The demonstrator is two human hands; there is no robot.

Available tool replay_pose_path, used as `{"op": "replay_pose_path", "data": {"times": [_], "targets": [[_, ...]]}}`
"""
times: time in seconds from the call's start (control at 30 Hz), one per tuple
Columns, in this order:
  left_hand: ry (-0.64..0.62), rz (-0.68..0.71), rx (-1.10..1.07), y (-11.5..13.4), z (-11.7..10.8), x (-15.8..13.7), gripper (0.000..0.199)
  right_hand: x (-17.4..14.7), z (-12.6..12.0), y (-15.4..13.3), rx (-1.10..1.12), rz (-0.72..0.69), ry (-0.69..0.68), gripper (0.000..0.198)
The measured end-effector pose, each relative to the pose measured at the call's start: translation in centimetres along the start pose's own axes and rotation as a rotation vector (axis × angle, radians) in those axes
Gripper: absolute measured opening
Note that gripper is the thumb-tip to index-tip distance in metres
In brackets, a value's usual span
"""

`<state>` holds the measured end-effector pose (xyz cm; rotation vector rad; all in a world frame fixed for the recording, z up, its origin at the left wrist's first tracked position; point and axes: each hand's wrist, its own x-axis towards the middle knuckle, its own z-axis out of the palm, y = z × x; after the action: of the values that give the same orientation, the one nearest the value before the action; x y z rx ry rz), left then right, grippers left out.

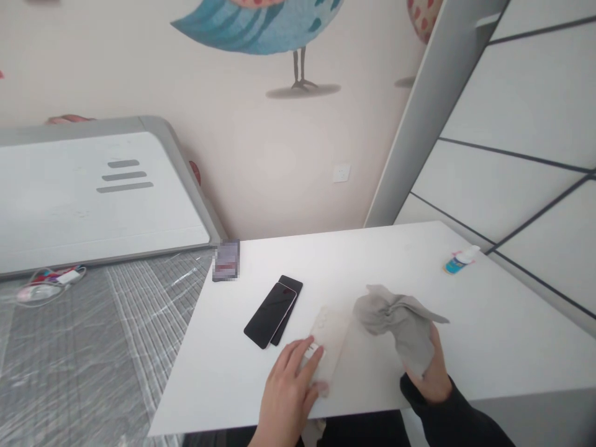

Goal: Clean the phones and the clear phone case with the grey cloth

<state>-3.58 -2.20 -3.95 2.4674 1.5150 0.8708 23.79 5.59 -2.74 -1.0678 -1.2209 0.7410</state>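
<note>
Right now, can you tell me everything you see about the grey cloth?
The grey cloth is plain and looks like soft fabric. It's bunched and creased, with one pointed corner sticking out to the picture's right. The right hand grips its lower end above the white table. I can't tell whether it touches the tabletop.

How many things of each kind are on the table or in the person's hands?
Phones, by their look, one partly over the other: 2
Cloth, in the right hand: 1
Translucent piece, under the left hand: 1
Bottle: 1
Blurred item, too unclear to name: 1
Total: 6
</note>
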Motion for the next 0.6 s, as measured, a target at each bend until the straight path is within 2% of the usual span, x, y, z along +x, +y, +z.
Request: {"op": "replay_pose_path", "data": {"times": [0.07, 0.1, 0.23, 0.33, 0.4, 0.47, 0.53, 0.6], "targets": [[-0.049, -0.007, 0.001, 0.4, -0.2, -0.1, 0.088, -0.3, -0.1, -0.3, -0.111, -0.052, -0.067, 0.026], [-0.067, -0.034, 0.006, 0.6, -0.3, -0.1, 0.099, -0.5, 0.2, -0.4, -0.160, -0.075, -0.124, 0.025], [-0.084, -0.180, 0.019, 1.1, -0.2, -0.3, 0.096, -2.3, 3.4, -0.8, -0.330, -0.175, -0.456, 0.028], [-0.072, -0.222, 0.003, 1.1, 0.1, -0.5, 0.116, -3.9, 5.5, -1.5, -0.432, -0.256, -0.738, 0.043], [-0.074, -0.255, -0.015, 1.0, 0.2, -0.7, 0.125, -4.5, 5.8, -1.9, -0.545, -0.359, -0.945, 0.057], [-0.083, -0.302, -0.060, 0.9, 0.4, -1.0, 0.125, -4.5, 5.5, -2.0, -0.727, -0.455, -1.018, 0.065], [-0.087, -0.321, -0.109, 0.8, 0.6, -1.4, 0.124, -4.2, 5.0, -1.6, -0.834, -0.548, -0.973, 0.070], [-0.084, -0.303, -0.123, 0.5, 1.2, -1.8, 0.128, -4.0, 4.6, -1.0, -0.751, -0.698, -1.035, 0.071]]}}
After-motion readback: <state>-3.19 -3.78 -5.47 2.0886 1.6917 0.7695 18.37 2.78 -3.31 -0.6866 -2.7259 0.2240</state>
